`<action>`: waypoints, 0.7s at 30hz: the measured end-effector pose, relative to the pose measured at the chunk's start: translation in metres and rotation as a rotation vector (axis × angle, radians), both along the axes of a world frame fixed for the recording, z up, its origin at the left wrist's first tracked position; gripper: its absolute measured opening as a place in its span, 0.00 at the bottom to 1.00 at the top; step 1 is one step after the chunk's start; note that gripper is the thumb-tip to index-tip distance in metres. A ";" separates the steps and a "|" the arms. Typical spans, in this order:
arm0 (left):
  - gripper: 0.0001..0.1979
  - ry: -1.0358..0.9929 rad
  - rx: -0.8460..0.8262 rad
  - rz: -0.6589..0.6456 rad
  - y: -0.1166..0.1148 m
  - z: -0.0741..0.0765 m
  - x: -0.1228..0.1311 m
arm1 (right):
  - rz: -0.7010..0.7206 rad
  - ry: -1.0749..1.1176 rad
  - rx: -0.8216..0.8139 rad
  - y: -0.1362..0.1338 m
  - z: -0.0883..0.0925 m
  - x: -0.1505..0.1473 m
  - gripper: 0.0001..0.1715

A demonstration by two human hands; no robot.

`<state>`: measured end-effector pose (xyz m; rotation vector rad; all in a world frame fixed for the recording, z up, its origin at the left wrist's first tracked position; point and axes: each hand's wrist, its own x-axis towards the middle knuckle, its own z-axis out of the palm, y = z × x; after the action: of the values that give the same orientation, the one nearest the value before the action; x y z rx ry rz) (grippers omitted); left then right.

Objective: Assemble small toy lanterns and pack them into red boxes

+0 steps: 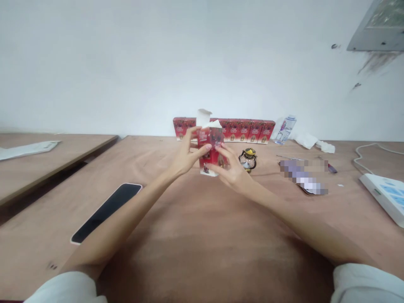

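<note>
Grip: my left hand (186, 158) and right hand (232, 170) both clasp the small red carton (211, 145), fingers on opposite sides.
Carton: upright between my hands, long axis vertical, white top flaps open, over the table (202, 235).
Nearby: miniature lantern (248, 159) just beside my right hand.

Red box (211, 151): glossy printed cardboard, matt white inside the flaps. Table (195, 235) under the box: matt, grained wood. Phone (107, 211) left of the box: glossy black glass. Lantern (248, 160) right of the box: shiny glass, brassy metal.
</note>
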<state>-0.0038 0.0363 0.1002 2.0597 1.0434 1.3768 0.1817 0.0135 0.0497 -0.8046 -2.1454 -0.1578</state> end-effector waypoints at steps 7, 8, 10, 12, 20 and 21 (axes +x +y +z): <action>0.35 0.130 -0.214 -0.058 0.014 0.005 -0.017 | 0.003 -0.346 0.108 0.008 0.016 0.013 0.29; 0.36 0.131 -0.188 -0.050 0.016 0.001 -0.017 | -0.065 -0.333 0.086 0.009 0.023 0.019 0.30; 0.38 0.110 -0.129 -0.053 0.019 -0.006 -0.015 | -0.247 -0.299 0.027 0.012 0.036 0.035 0.32; 0.38 0.070 -0.083 -0.070 0.019 -0.013 -0.009 | -0.396 -0.287 -0.072 0.019 0.041 0.052 0.36; 0.35 -0.027 -0.158 -0.177 0.018 -0.039 0.009 | -0.390 -0.084 -0.467 0.040 0.055 0.086 0.09; 0.35 -0.033 -0.179 -0.200 0.017 -0.042 0.010 | -0.327 -0.019 -0.485 0.035 0.064 0.086 0.09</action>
<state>0.0062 0.0537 0.0586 1.9454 0.8860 1.1697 0.2679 0.0482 0.1134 -1.4368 -2.0810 0.1977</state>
